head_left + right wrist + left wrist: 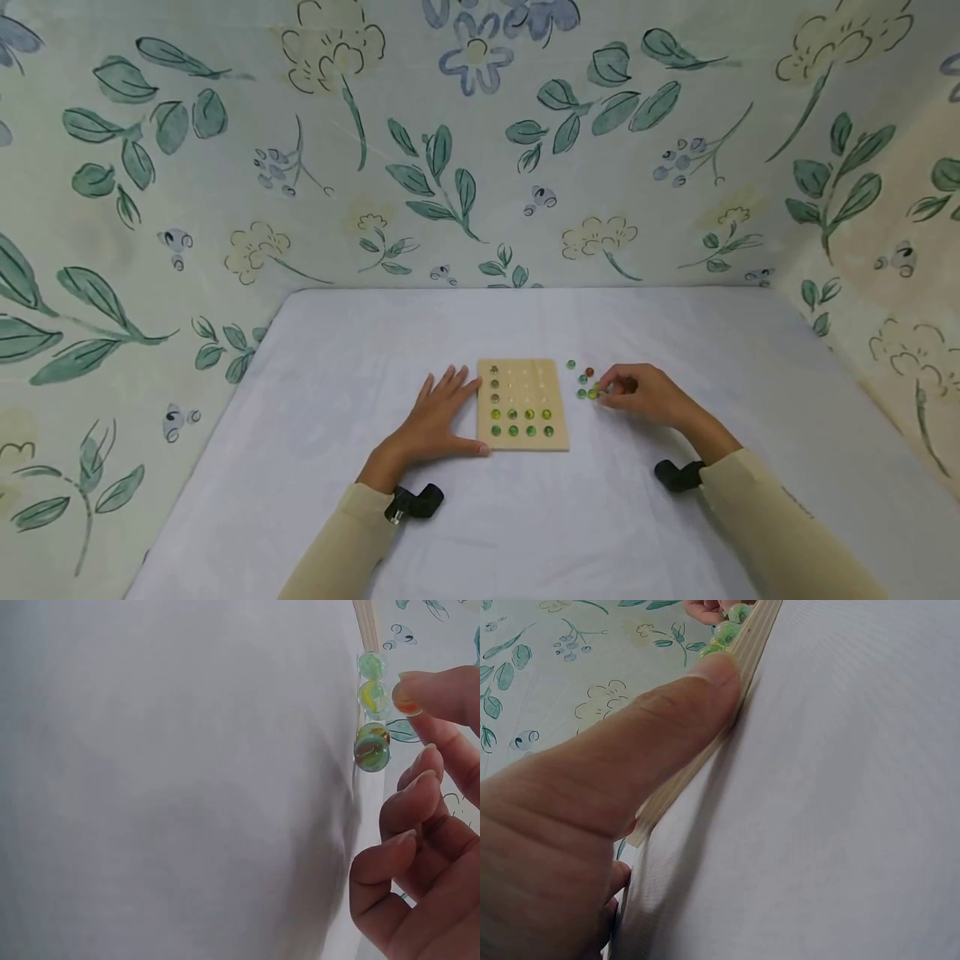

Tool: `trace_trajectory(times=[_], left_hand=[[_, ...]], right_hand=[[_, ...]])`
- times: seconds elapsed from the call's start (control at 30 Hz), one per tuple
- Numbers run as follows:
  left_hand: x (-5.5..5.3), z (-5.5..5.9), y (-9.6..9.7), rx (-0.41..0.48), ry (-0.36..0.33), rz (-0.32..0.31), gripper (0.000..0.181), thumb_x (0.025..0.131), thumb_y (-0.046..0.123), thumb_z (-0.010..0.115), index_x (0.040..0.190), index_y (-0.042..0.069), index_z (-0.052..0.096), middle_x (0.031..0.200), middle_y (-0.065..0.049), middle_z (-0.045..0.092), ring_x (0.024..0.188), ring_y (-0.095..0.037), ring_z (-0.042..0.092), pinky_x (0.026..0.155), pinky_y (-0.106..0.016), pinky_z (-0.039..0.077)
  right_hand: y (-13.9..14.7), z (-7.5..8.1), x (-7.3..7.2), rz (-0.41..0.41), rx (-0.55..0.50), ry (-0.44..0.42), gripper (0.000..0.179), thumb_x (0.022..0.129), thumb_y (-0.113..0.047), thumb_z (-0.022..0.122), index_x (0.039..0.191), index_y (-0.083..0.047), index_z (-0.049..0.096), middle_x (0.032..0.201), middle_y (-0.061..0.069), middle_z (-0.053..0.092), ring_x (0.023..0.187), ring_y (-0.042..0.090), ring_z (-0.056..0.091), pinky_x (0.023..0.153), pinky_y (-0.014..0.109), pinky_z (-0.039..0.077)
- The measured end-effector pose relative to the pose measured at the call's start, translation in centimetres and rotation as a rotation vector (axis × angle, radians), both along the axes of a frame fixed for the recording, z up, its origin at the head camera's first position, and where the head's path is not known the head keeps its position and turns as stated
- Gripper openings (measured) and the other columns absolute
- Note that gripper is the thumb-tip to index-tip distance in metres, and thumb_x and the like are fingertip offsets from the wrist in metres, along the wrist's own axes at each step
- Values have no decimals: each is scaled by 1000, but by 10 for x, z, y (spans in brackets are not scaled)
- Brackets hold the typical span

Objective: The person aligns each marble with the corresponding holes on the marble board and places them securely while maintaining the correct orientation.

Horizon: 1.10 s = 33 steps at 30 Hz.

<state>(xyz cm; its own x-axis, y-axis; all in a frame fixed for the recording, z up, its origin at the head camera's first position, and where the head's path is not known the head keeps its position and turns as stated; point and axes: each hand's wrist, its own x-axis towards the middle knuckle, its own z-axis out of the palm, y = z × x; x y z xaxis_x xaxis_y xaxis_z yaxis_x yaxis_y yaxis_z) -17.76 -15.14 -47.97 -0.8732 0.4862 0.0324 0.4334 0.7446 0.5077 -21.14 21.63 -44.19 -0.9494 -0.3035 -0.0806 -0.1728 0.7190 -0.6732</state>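
Observation:
A square wooden board lies on the table, with marbles in its two nearest rows and down its left column. My left hand rests along the board's left side with fingers spread, its thumb at the near left corner. In the left wrist view that thumb presses the board's edge. My right hand is to the right of the board, among loose marbles. Its thumb and index finger pinch a marble with orange in it, seen in the right wrist view. The other fingers are curled.
Several loose glass marbles, mostly green with a red one, lie just right of the board. A white cloth covers the table. Floral fabric hangs behind and at the sides.

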Motion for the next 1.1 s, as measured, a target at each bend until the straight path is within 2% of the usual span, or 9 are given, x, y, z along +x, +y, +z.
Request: trace_trajectory(times=[0.33,0.6,0.83,1.1], left_hand=[[0,-1,0,2,-2,7,112,68,73,70,154,18,25,161,-6,13,148,-23,1,117,-47,-5],[1,0,0,10,7,-2,111,68,73,70,154,18,26,161,-7,14,148,-23,2,117,-47,-5],[3,-2,0,4,-14,0,111,68,74,69,154,20,25,161,-5,11,148,-21,0,117,-46,-6],[2,0,-1,20,-13,-4,111,68,71,71,154,18,25,161,-7,12,148,-23,1,117,-47,-6]], right_hand=[[-17,8,-1,31,-48,24,13,83,-12,74,95,-12,69,80,3,52,81,21,49,59,25,41],[-31,13,-1,40,-86,25,12,82,-13,74,93,-13,69,79,3,52,78,21,49,58,25,42],[-43,11,0,60,-119,33,12,82,-11,74,92,-12,69,78,2,52,76,19,50,58,24,42],[-60,17,-1,106,-149,54,12,83,-11,74,94,-10,69,77,3,49,75,20,48,57,25,39]])
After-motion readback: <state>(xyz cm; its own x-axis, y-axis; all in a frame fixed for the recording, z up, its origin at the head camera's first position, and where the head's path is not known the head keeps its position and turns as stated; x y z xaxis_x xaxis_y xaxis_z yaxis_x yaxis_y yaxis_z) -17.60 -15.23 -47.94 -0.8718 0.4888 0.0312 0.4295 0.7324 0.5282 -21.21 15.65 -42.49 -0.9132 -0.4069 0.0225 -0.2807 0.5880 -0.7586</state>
